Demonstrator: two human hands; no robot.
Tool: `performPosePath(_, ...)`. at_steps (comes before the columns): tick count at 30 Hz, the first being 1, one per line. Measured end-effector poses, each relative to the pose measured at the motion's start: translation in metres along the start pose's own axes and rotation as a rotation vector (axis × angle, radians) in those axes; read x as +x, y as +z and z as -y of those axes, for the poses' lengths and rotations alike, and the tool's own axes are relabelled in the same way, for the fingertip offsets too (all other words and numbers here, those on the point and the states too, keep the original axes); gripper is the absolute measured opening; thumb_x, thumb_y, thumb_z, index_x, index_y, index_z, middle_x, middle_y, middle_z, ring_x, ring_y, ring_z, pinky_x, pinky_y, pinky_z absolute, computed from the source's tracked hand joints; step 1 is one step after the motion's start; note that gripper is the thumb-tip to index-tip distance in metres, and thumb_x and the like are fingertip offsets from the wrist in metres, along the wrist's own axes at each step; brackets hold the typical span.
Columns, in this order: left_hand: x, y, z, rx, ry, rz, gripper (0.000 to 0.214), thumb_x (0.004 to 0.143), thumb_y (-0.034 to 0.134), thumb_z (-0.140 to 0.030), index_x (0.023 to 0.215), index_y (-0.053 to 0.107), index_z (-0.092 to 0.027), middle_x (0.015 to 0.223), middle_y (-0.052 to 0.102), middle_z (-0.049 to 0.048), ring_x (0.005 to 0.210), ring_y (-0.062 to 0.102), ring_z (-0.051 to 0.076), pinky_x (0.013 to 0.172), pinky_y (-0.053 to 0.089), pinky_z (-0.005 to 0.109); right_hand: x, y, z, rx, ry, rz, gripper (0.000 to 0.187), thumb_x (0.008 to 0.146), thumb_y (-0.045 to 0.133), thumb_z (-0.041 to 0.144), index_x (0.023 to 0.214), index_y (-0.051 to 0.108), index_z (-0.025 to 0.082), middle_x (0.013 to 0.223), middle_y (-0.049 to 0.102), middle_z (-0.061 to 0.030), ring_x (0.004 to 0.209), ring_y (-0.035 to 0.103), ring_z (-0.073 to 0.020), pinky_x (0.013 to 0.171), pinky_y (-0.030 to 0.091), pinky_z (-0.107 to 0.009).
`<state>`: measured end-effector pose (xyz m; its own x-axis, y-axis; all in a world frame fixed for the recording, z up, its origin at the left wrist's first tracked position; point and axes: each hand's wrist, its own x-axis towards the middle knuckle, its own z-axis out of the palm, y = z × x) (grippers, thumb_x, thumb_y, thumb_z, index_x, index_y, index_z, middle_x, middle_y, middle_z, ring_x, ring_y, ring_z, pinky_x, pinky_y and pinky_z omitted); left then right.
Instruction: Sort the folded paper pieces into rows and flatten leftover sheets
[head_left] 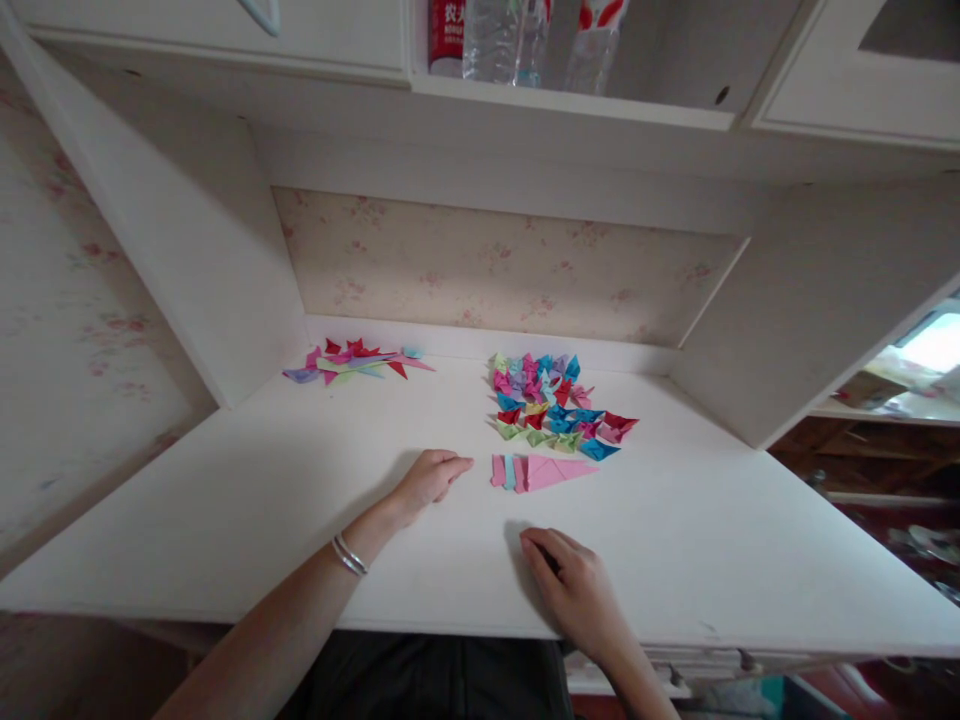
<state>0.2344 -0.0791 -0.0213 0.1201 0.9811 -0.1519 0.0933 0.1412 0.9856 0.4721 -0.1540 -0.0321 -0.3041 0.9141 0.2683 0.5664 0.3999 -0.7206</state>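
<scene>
My left hand (429, 482) rests on the white desktop with its fingers pressed together and nothing showing in them. Just right of its fingertips, without contact, lies a row of folded paper pieces (555, 472), pink with one light blue piece. Nearer to me, my right hand (571, 582) is loosely closed on the desk, with no object visible in its curl. Beyond the row stand several small folded paper shapes (559, 425) in blue, red, green and pink lines. Behind these is a tighter cluster of colourful folded paper (534, 378).
A heap of coloured folded paper (356, 362) lies at the back left of the white desk (247, 520). Side panels bound the desk left and right. Overhead, a shelf (570, 100) holds plastic bottles (491, 40) and a red container (447, 35).
</scene>
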Motion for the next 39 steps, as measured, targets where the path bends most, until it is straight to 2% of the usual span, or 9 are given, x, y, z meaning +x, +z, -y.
performPosePath(7, 0.0, 0.002, -0.003, 0.091, -0.017, 0.055, 0.044, 0.072, 0.061, -0.051, 0.054, 0.036, -0.02, 0.045, 0.026, -0.0096, 0.041, 0.021, 0.006, 0.043, 0.014, 0.025, 0.03, -0.007, -0.002, 0.33, 0.289, -0.155, 0.035, 0.086, 0.054, 0.049, 0.09, 0.067, 0.018, 0.063, 0.057, -0.0001, 0.053, 0.049, -0.0131, 0.048, 0.039, -0.024)
performPosePath(9, 0.001, 0.001, -0.003, 0.132, -0.017, 0.079, 0.043, 0.073, 0.06, -0.051, 0.053, 0.039, -0.019, 0.046, 0.028, -0.009, 0.042, 0.023, 0.006, 0.045, 0.015, 0.025, 0.05, -0.009, 0.011, 0.326, 0.231, -0.12, 0.033, 0.086, 0.056, 0.048, 0.09, 0.067, 0.018, 0.064, 0.056, 0.0002, 0.054, 0.049, -0.0123, 0.049, 0.038, -0.023)
performPosePath(14, 0.004, -0.002, -0.004, 0.18, -0.047, 0.087, 0.038, 0.074, 0.058, -0.047, 0.053, 0.046, -0.018, 0.045, 0.033, -0.0077, 0.045, 0.031, 0.008, 0.047, 0.02, 0.025, 0.12, 0.001, 0.051, 0.212, 0.0, 0.144, 0.028, 0.089, 0.052, 0.041, 0.083, 0.068, 0.019, 0.069, 0.062, -0.0003, 0.059, 0.053, -0.0119, 0.054, 0.039, -0.022)
performPosePath(19, 0.009, -0.007, -0.006, 0.179, -0.031, 0.181, 0.041, 0.076, 0.056, -0.047, 0.05, 0.046, -0.017, 0.044, 0.035, -0.0066, 0.045, 0.032, 0.008, 0.046, 0.021, 0.024, 0.218, 0.038, 0.053, 0.082, -0.053, 0.264, 0.022, 0.088, 0.051, 0.033, 0.085, 0.07, 0.021, 0.07, 0.067, 0.0022, 0.054, 0.054, -0.0087, 0.054, 0.04, -0.02)
performPosePath(24, 0.014, -0.01, -0.007, 0.192, -0.049, 0.25, 0.041, 0.078, 0.052, -0.046, 0.051, 0.047, -0.017, 0.046, 0.038, -0.0055, 0.046, 0.033, 0.008, 0.046, 0.023, 0.023, 0.328, 0.091, 0.033, -0.108, 0.054, 0.261, 0.024, 0.088, 0.048, 0.028, 0.09, 0.07, 0.019, 0.08, 0.071, -0.0007, 0.055, 0.057, -0.0079, 0.055, 0.042, -0.019)
performPosePath(28, 0.014, -0.013, -0.006, 0.2, -0.071, 0.283, 0.04, 0.079, 0.053, -0.045, 0.051, 0.046, -0.017, 0.047, 0.032, -0.0059, 0.047, 0.031, 0.008, 0.045, 0.02, 0.023, 0.398, 0.126, 0.019, -0.216, 0.119, 0.24, 0.031, 0.089, 0.045, 0.027, 0.112, 0.065, 0.019, 0.095, 0.071, -0.0052, 0.069, 0.064, -0.0129, 0.063, 0.048, -0.022)
performPosePath(33, 0.014, -0.016, -0.008, 0.188, -0.113, 0.257, 0.043, 0.078, 0.054, -0.044, 0.049, 0.038, -0.018, 0.047, 0.027, -0.0059, 0.045, 0.026, 0.007, 0.043, 0.016, 0.024, 0.447, 0.155, 0.008, -0.395, 0.095, 0.242, 0.047, 0.086, 0.05, 0.028, 0.133, 0.05, 0.025, 0.122, 0.061, -0.0114, 0.104, 0.061, -0.0256, 0.085, 0.047, -0.036)
performPosePath(36, 0.016, -0.015, -0.006, 0.171, -0.11, 0.266, 0.037, 0.074, 0.054, -0.033, 0.048, 0.034, -0.017, 0.048, 0.028, -0.0054, 0.047, 0.026, 0.007, 0.044, 0.016, 0.024, 0.46, 0.169, 0.005, -0.447, 0.044, 0.268, 0.044, 0.087, 0.051, 0.03, 0.131, 0.052, 0.032, 0.128, 0.056, -0.0088, 0.106, 0.06, -0.0272, 0.087, 0.047, -0.04)
performPosePath(39, 0.018, -0.013, -0.003, 0.168, -0.113, 0.273, 0.031, 0.073, 0.053, -0.029, 0.048, 0.039, -0.017, 0.05, 0.033, -0.0044, 0.051, 0.029, 0.007, 0.046, 0.019, 0.023, 0.465, 0.178, 0.004, -0.471, 0.013, 0.272, 0.033, 0.089, 0.048, 0.029, 0.12, 0.06, 0.031, 0.129, 0.055, -0.0079, 0.109, 0.059, -0.0263, 0.089, 0.046, -0.038)
